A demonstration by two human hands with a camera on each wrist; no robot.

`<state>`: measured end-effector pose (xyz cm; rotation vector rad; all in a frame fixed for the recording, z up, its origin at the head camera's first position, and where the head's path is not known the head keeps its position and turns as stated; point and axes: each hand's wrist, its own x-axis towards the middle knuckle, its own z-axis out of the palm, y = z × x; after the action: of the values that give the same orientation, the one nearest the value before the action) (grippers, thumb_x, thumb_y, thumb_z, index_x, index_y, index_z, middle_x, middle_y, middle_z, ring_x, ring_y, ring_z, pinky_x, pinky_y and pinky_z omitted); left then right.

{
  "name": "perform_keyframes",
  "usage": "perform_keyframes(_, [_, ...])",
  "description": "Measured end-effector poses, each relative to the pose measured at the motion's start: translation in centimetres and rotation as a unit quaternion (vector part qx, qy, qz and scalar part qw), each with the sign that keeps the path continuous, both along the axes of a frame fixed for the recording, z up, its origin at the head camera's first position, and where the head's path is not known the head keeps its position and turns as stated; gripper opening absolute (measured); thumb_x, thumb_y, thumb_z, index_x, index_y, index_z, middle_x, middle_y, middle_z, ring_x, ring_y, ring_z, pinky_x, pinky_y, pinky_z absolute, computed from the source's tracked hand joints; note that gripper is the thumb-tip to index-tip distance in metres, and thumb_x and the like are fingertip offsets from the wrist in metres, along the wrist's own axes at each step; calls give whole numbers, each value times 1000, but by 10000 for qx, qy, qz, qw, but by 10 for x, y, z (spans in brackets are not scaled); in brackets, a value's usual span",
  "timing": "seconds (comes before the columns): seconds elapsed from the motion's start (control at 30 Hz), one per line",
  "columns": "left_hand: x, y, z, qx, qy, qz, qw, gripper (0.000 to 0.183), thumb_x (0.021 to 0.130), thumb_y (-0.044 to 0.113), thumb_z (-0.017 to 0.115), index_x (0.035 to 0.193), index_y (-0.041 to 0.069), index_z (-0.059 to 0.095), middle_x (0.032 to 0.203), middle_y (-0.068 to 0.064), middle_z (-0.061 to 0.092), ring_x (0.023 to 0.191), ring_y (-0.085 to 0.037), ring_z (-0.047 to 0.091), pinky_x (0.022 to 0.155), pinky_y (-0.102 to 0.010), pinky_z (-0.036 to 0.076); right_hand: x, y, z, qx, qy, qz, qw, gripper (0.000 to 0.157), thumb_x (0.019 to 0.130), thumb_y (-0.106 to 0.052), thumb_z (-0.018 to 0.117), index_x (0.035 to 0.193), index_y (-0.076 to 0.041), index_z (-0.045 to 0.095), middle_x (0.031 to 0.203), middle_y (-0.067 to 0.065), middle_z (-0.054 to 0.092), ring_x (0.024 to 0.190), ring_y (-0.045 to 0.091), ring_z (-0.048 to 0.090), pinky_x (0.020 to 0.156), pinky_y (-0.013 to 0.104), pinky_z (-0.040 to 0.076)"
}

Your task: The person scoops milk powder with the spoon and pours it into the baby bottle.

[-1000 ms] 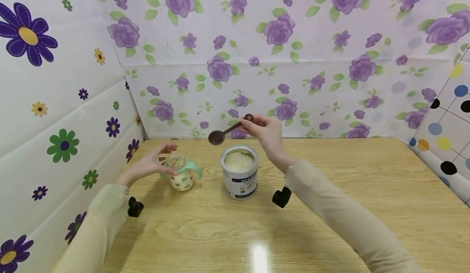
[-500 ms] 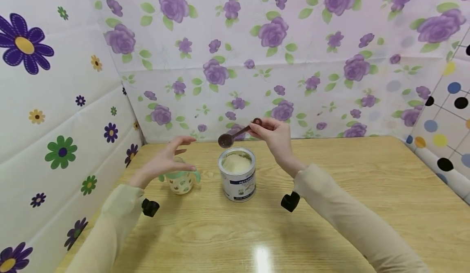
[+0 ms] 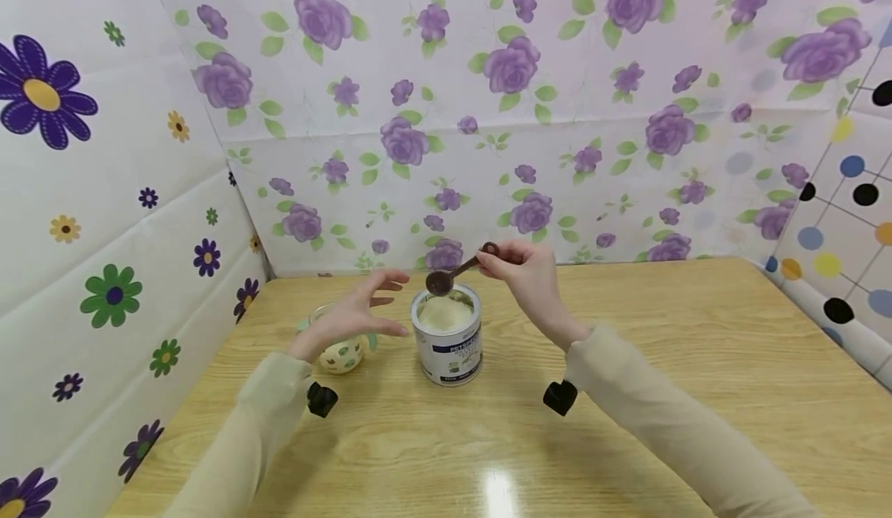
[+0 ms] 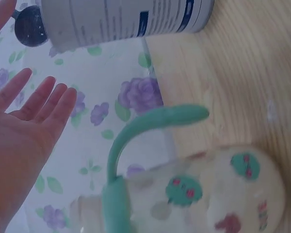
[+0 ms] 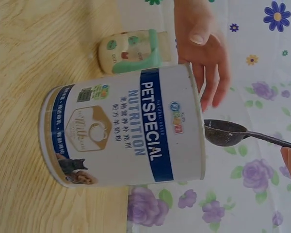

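My right hand [image 3: 524, 272] pinches the handle of a dark brown measuring scoop [image 3: 440, 283]. The scoop's bowl hangs just above the mouth of a white milk powder can [image 3: 450, 355], which stands upright and holds pale powder [image 3: 444, 313]. Fingers spread and slightly bent, my left hand [image 3: 354, 315] hovers at the can's left side and holds nothing. Behind that hand stands a baby bottle [image 3: 341, 357] with mint-green handles and no lid, partly hidden in the head view. In the left wrist view a green handle [image 4: 157, 118] and printed cartoon figures show clearly on the bottle.
Everything stands on a light wood table [image 3: 627, 363]. A flowered cloth [image 3: 585, 115] hangs along the back, another [image 3: 111, 193] on the left, and a dotted one [image 3: 843, 231] on the right.
My left hand has moved right, from around the baby bottle toward the can. My right hand has brought the scoop right and down, over the can's mouth.
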<state>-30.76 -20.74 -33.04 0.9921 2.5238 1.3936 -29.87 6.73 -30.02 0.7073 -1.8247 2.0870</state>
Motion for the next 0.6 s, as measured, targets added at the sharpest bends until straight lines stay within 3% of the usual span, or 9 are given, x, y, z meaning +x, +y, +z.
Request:
perform_keyframes(0.2, [-8,14,-16,71,14,-29,10000,84,70,14,80,136,4,29,134,-16,32,120,-30,34,96,-47,29,-6,1,-18,227,133,-210,9994,10,79,5,66,84,13,64,80,24,63,74,40,61,66,35,51])
perform_keyframes(0.3, [-12,17,-23,180,28,-34,9998,85,69,14,80,136,5,29,134,-16,32,119,-30,35,95,-46,31,-9,2,-25,246,150,-242,9993,6,79,4,67,82,9,66,78,21,64,73,36,62,65,34,51])
perform_keyframes(0.47, [-11,18,-31,287,-136,-24,9995,84,70,12,80,135,4,29,133,-13,33,118,-30,35,95,-49,31,1,3,-26,506,220,-338,9979,3,79,5,66,78,7,66,78,19,64,70,30,63,65,32,51])
perform_keyframes(0.6, [-10,20,-36,341,-252,0,9991,81,72,10,78,136,3,28,132,-12,32,118,-31,34,94,-49,31,14,0,-22,974,520,-605,9920,6,80,4,66,80,10,65,78,18,64,67,28,63,63,28,51])
